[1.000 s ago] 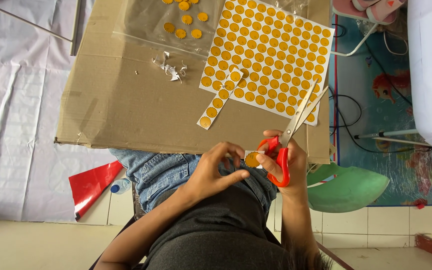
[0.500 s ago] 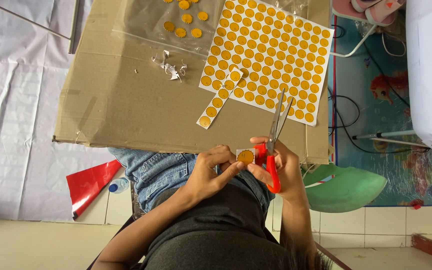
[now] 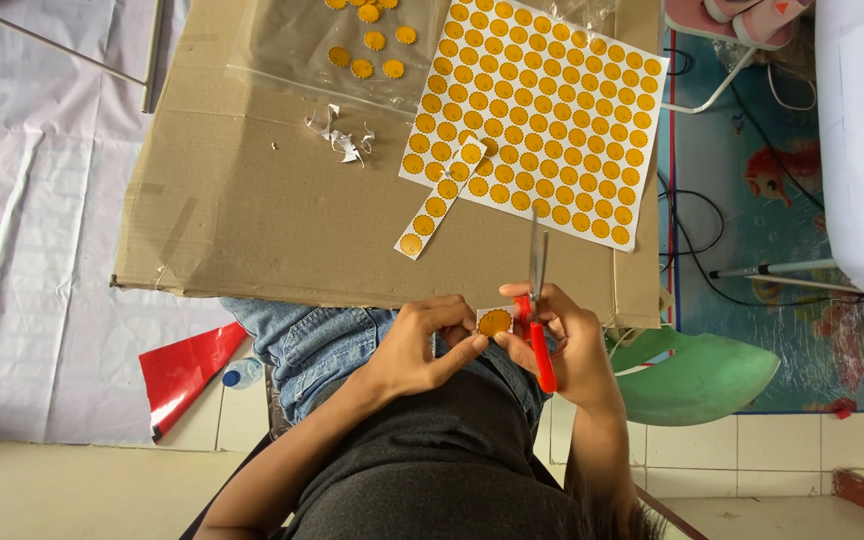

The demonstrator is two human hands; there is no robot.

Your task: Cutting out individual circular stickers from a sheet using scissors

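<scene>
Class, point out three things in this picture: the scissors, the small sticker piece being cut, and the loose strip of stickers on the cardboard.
Scissors (image 3: 538, 262), head view, on the metal blades.
Small sticker piece (image 3: 495, 322), head view, on its orange circle.
Sticker strip (image 3: 438, 200), head view, at mid-length.

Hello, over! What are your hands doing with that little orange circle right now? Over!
Left hand pinching orange sticker. Right hand gripping red scissors, blades at sticker's edge. Sticker sheet and strip on cardboard, clear of the hands.

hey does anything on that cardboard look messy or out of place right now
Mostly tidy. A few small white paper scraps lie loose on the cardboard sheet, and a narrow cut strip of orange stickers lies askew, overlapping the edge of the big sticker sheet. Nothing looks spilled or damaged.
</scene>
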